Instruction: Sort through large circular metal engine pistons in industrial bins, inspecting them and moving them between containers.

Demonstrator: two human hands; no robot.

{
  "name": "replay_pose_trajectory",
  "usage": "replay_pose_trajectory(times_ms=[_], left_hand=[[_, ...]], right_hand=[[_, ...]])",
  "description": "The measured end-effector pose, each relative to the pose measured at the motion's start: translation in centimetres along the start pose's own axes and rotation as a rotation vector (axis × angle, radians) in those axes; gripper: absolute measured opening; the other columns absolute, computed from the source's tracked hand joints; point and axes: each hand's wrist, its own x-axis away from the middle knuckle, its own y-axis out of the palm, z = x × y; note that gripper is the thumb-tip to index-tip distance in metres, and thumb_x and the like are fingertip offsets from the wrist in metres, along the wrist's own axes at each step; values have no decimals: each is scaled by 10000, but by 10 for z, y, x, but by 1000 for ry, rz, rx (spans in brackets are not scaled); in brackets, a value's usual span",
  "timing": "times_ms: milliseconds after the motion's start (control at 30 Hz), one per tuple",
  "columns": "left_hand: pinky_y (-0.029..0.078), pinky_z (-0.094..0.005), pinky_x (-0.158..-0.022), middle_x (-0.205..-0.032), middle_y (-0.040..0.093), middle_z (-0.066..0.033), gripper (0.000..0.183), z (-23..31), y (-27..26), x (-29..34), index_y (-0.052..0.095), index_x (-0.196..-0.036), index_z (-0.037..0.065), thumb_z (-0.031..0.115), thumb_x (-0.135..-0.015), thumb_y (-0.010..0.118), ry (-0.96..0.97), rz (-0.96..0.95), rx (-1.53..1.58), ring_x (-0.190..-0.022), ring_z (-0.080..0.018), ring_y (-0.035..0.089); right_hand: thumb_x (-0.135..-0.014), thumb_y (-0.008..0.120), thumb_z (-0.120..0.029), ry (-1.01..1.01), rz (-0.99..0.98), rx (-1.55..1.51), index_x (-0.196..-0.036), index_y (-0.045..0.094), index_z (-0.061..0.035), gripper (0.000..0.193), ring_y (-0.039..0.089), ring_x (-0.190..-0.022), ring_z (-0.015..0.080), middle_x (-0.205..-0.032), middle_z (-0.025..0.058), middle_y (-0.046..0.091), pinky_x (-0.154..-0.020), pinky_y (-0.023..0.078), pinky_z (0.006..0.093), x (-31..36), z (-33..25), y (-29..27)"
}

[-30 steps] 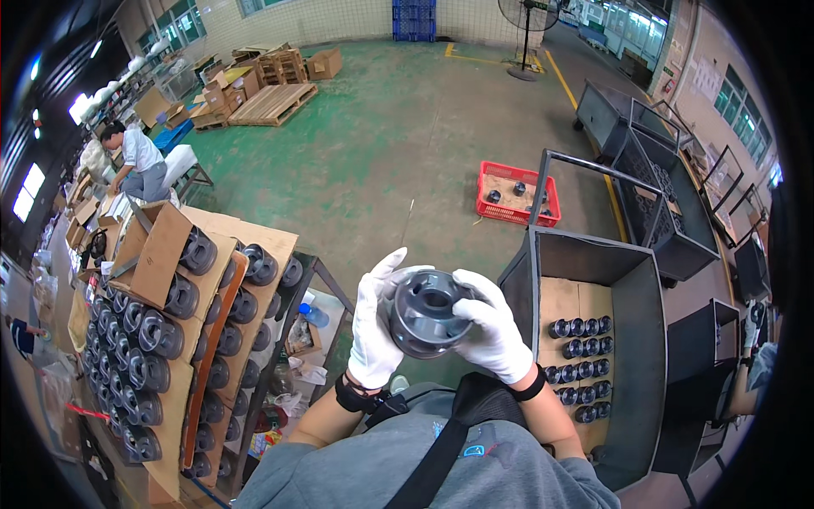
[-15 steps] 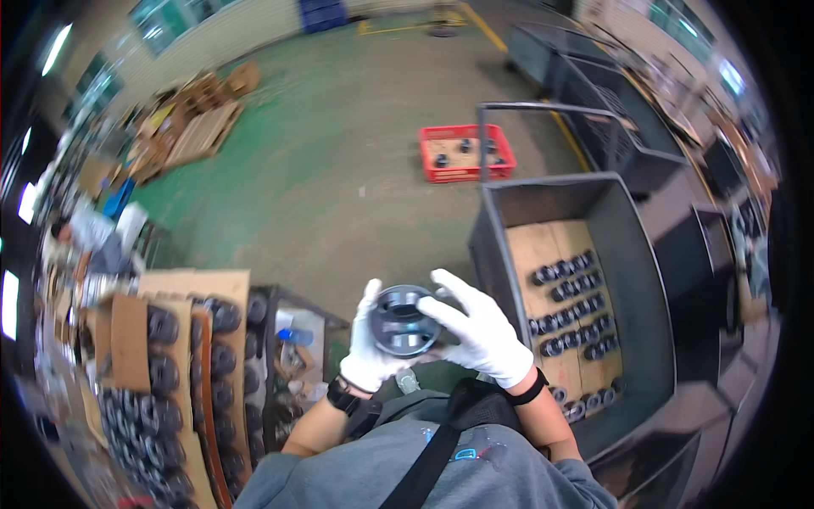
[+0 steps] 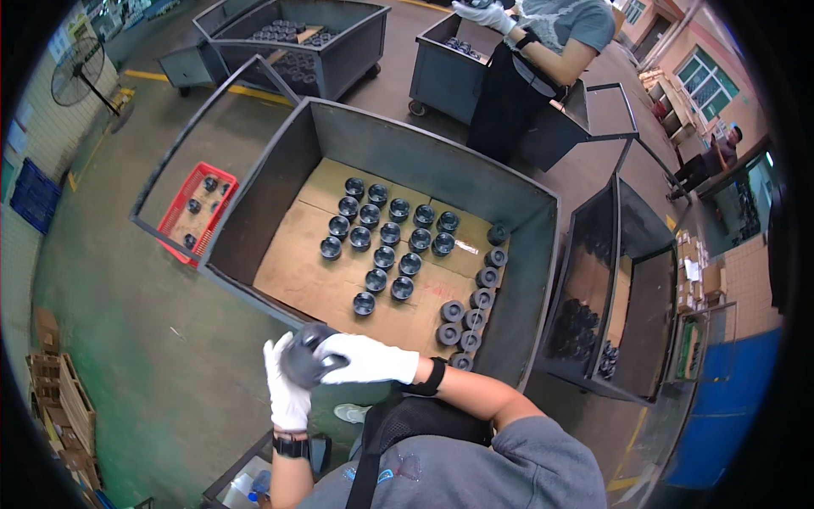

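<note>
A dark, round, hollow metal part [image 3: 303,360] is held between my two white-gloved hands at the near left corner of a grey metal cart. My left hand [image 3: 287,392] grips it from the left with the thumb up along its side. From the right, my right hand [image 3: 366,358] reaches over it, fingers closed around its edge. Motion blurs the part a little. On the cardboard [image 3: 284,265] lining the cart [image 3: 246,182], several similar dark parts [image 3: 376,280] stand in slanting rows. More of them [image 3: 473,319] line the right wall, showing flat ring faces.
A red crate [image 3: 182,204] with a few small dark parts sits on the floor beyond the cart's handle [image 3: 157,182]. Across the cart stands another gloved person [image 3: 560,51]. More metal carts [image 3: 348,55] are behind and to the right [image 3: 632,297]. A fan [image 3: 80,72] stands far left.
My view and body have turned right, so the cart now lies in front of me. The part stays in both hands, turned from its open face to a side view.
</note>
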Motion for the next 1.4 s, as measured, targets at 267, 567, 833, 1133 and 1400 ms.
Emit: replay_pose_trajectory(times_ms=[267,567,833,1133,1400], left_hand=[[402,-468,-1045,-1121,687,-170,505,-103,-25,-156,673,-1167,31,469,-917,645,244,46,-1729,-1075,-339,616],[399,-427,-965,-847,709,-34,241,-143,-16,-171,735,-846,128,367,-849,704,356,75,-2094,-853,-222,642],[411,-456,-930,-839,673,-7,152,-143,-25,-172,673,-846,150,274,-810,751,543,44,-2133,-854,-216,614],[404,-462,-940,-869,669,2,145,-141,-25,-174,668,-895,159,270,-833,739,452,11,-2166,-874,-214,614],[396,-459,-949,-881,669,4,139,-145,-22,-174,672,-890,158,261,-832,745,459,2,-2170,-879,-210,614]], right_hand=[[-855,712,-361,713,562,6,-868,713,-17,345,661,-802,267,-735,140,661,-765,518,373,46,237,-113],[-905,689,-231,973,577,68,-1032,730,-22,248,689,-959,275,-1025,161,736,-856,515,359,105,490,-155],[-816,773,-87,1003,932,-206,-880,686,-22,126,551,-732,134,-775,14,629,-678,461,302,64,578,-137],[-795,765,-119,841,932,-40,-1181,644,-8,420,638,-1052,289,-1195,175,660,-928,504,365,79,557,-156],[-614,892,-470,1476,713,329,-1446,392,-22,1069,515,-1273,398,-1431,235,474,-1058,453,436,164,497,-101]])
